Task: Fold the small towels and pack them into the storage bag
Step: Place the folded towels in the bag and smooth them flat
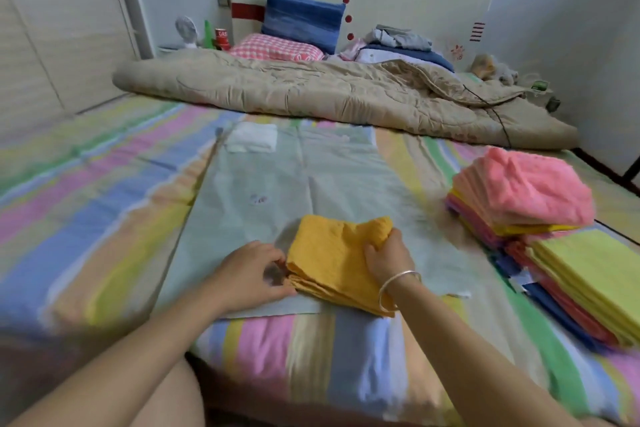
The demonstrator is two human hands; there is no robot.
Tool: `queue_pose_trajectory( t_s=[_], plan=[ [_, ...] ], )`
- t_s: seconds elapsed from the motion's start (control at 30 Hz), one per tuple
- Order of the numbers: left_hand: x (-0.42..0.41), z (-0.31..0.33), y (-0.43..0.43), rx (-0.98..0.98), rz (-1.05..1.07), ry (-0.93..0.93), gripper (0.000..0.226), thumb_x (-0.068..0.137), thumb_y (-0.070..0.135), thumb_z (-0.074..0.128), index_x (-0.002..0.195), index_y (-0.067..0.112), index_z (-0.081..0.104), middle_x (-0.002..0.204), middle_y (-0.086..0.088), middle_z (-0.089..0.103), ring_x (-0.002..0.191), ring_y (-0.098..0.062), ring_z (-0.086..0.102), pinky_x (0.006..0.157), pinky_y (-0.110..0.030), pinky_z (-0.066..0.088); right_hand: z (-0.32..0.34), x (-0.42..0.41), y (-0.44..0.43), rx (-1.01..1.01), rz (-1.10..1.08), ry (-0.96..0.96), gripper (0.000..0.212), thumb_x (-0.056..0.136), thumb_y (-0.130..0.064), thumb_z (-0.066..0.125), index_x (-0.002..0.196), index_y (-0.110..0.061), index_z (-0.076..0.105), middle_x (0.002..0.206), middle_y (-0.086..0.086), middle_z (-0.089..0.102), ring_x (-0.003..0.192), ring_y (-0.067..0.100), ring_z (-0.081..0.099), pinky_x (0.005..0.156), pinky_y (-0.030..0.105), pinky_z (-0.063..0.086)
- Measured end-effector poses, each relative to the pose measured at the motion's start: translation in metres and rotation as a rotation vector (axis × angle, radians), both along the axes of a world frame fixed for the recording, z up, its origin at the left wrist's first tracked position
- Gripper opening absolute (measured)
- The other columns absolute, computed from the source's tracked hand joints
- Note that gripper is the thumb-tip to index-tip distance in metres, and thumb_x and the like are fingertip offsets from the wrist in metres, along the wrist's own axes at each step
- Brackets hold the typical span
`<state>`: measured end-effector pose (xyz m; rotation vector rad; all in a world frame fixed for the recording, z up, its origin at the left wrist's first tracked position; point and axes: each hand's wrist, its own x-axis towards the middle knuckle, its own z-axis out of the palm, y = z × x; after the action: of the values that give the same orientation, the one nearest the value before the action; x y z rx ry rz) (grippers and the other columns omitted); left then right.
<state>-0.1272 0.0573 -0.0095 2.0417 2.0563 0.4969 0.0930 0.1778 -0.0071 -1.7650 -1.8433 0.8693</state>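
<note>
- Left hand (254, 272): fingers curled, pinching the left edge of the orange towel (332, 260).
- Right hand (388, 255): gripping the towel's far right corner; silver bangle (398, 284) on wrist.
- Orange towel: folded, lying on the near end of the pale green storage bag (277, 177).
- Storage bag: flat on striped bedsheet (104, 204).
- Towel stacks (540, 218): right of bag, pink uppermost.
</note>
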Motion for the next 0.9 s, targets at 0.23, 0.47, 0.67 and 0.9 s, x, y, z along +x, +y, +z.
queue_pose_trajectory(
  t_s=[0.23, 0.47, 0.67, 0.9],
  plan=[
    [0.0, -0.006, -0.002, -0.133, -0.111, 0.139, 0.069, 0.056, 0.069, 0.071, 0.106, 0.026, 0.05, 0.107, 0.008, 0.055, 0.099, -0.012, 0.051, 0.084, -0.03, 0.044, -0.001, 0.021, -0.003, 0.009, 0.113, 0.036, 0.032, 0.09, -0.019, 0.058, 0.12, -0.01, 0.05, 0.116, 0.014, 0.061, 0.107, 0.032, 0.056, 0.078, 0.028, 0.035],
    [-0.004, 0.016, -0.002, -0.189, -0.081, -0.126, 0.009, 0.076, 0.029, 0.073, 0.084, 0.025, 0.075, 0.061, 0.033, 0.061, 0.061, 0.013, 0.054, 0.06, -0.008, 0.036, 0.002, 0.057, -0.024, 0.048, 0.5, 0.12, 0.019, 0.089, -0.016, 0.065, 0.108, -0.021, 0.06, 0.102, -0.003, 0.065, 0.093, 0.01, 0.06, 0.077, 0.017, 0.044],
    [0.017, 0.01, -0.01, 0.079, -0.188, 0.399, 0.015, 0.081, 0.024, 0.052, 0.081, 0.016, 0.065, 0.08, -0.009, 0.069, 0.074, -0.03, 0.063, 0.059, -0.035, 0.042, 0.006, 0.05, -0.033, 0.323, 0.448, 0.043, 0.018, 0.09, -0.025, 0.062, 0.095, -0.034, 0.047, 0.09, -0.007, 0.062, 0.086, 0.021, 0.058, 0.076, 0.036, 0.046],
    [0.024, 0.017, -0.001, 0.003, 0.137, 0.284, 0.007, 0.074, 0.018, 0.059, 0.069, 0.015, 0.062, 0.077, -0.005, 0.066, 0.077, -0.029, 0.06, 0.055, -0.029, 0.034, 0.014, 0.044, -0.043, 0.567, 0.382, -0.066, 0.029, 0.087, -0.021, 0.06, 0.087, -0.038, 0.036, 0.071, -0.004, 0.054, 0.067, 0.028, 0.051, 0.058, 0.037, 0.04]
  ],
)
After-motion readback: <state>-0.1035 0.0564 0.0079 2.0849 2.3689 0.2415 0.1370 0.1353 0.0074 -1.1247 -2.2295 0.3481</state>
